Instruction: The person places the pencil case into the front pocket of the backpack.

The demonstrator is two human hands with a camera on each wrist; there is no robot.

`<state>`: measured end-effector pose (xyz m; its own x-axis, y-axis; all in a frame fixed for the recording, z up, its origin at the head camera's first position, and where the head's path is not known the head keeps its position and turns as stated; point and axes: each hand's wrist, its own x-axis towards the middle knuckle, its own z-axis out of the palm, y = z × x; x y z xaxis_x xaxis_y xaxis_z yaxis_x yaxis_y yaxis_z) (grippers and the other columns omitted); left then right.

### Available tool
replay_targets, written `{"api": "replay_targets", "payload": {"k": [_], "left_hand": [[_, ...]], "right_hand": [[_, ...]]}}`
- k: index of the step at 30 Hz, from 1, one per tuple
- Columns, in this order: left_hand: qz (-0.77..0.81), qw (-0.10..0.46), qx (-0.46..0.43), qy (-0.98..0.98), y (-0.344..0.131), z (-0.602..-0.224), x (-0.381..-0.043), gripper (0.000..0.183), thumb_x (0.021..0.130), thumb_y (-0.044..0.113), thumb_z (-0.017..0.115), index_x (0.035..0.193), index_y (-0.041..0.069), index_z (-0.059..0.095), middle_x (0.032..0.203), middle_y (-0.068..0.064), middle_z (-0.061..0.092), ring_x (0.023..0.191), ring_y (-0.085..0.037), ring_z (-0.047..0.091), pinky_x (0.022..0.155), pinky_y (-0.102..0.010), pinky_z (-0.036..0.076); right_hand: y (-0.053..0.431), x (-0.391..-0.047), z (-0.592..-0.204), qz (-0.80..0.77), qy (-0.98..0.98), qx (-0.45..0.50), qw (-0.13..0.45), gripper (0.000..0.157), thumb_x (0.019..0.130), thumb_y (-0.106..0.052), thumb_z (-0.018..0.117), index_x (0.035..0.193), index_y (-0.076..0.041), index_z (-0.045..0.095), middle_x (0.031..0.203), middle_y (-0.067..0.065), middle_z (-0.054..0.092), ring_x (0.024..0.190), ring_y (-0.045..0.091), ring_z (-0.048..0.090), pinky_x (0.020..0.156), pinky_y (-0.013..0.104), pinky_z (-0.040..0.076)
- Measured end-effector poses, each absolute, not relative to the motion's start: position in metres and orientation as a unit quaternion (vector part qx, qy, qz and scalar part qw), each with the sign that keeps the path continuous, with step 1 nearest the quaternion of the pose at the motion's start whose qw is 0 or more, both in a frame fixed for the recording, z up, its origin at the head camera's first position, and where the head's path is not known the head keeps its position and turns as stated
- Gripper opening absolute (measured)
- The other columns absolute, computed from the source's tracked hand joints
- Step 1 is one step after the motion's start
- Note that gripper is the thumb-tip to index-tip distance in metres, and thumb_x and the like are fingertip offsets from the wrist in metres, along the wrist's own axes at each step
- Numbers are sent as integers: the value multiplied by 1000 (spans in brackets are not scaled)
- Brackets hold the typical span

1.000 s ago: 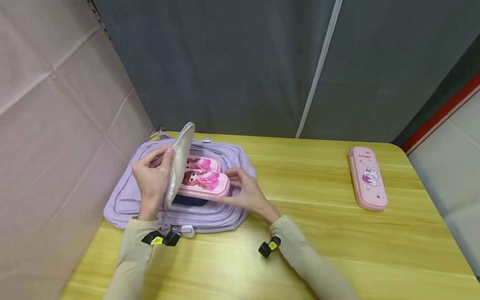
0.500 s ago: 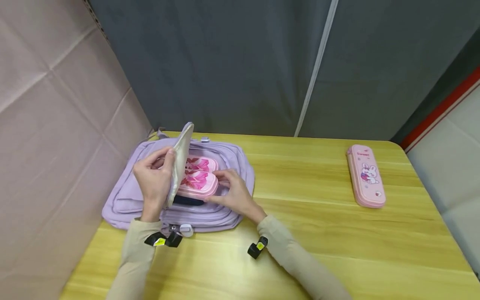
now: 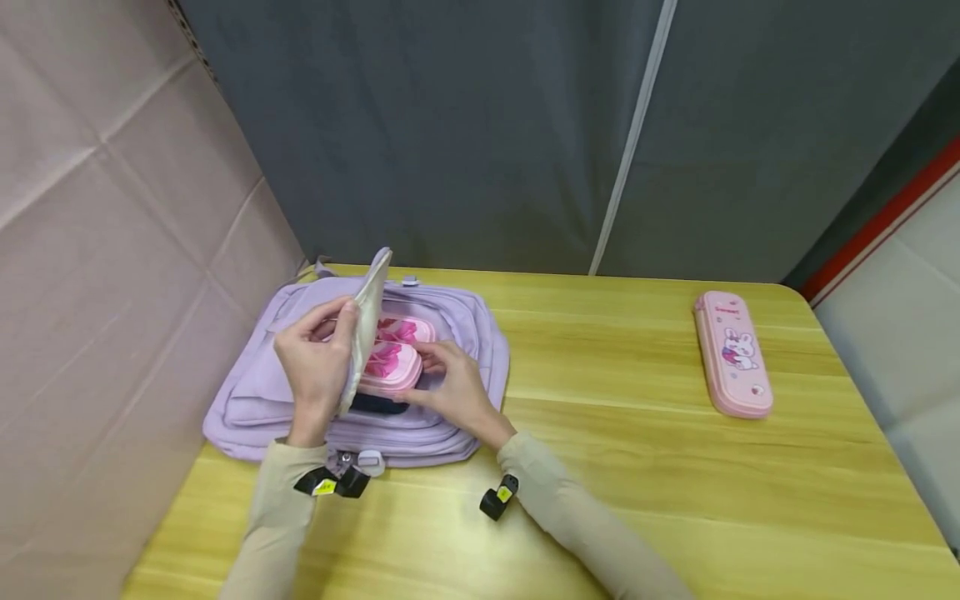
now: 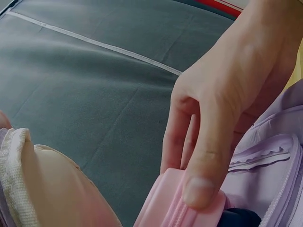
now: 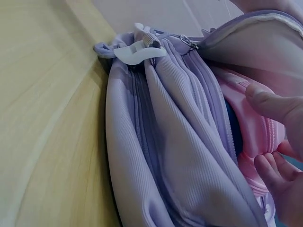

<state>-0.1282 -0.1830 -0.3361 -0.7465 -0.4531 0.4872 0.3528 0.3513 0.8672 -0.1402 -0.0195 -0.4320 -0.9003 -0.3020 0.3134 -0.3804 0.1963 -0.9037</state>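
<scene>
Just left of the right grip (image 3: pixel 456 389), the near case (image 3: pixel 393 368) ran beneath the raised flap (image 3: pixel 369 333), its end pinched by thumb and fingers parted to the case's width. Over the last second it had slid farther left, so less of its picture showed; judging by that, more of it was now inside the bag (image 3: pixel 442 437). The left grip (image 3: pixel 315 358) had kept the flap up, thumb and fingers pressed together on its edge. Beyond the near case from the right grip lay the far case (image 3: pixel 416 330), also partly behind the flap; a dark item (image 3: pixel 378 405) showed on the nearer side. Well right of both grips, the bunny case (image 3: pixel 735 358) lay flat on the desk (image 3: pixel 600 333). Both cases between the grips looked smooth and moulded, round-cornered; the bag was soft, ribbed lilac cloth, slumped in folds, and the flap's inside was cream.
</scene>
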Motion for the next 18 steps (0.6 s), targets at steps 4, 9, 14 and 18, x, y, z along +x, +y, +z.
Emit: {"api": "replay_targets", "payload": {"k": [4, 9, 14, 18], "left_hand": [[-578, 352, 27, -736, -183, -338, -127, 16, 89, 9, 76, 100, -3, 79, 79, 23, 72, 70, 5, 71, 64, -10, 56], [-579, 355, 25, -733, -184, -339, -127, 16, 90, 8, 75, 100, -3, 79, 78, 24, 71, 69, 5, 70, 63, -10, 56], [-576, 358, 29, -735, -185, -339, -127, 16, 90, 9, 76, 100, -2, 79, 77, 25, 71, 68, 6, 70, 62, -10, 56], [-570, 355, 33, -740, -189, -338, -127, 16, 90, 10, 75, 100, -1, 80, 76, 26, 70, 68, 6, 70, 63, -10, 56]], "right_hand": [[-26, -139, -431, 606, -766, 213, 31, 73, 65, -14, 97, 128, -1, 62, 119, 13, 66, 101, 26, 70, 89, 26, 61], [-34, -139, -432, 618, -759, 205, 29, 71, 64, -12, 97, 124, 0, 61, 118, 15, 66, 102, 28, 70, 89, 29, 61], [-33, -138, -432, 623, -752, 215, 12, 69, 67, -9, 95, 126, 1, 60, 120, 16, 64, 106, 29, 69, 92, 30, 60], [-20, -136, -431, 627, -741, 240, -4, 63, 74, -3, 89, 129, 4, 58, 122, 19, 63, 112, 32, 67, 98, 33, 58]]}}
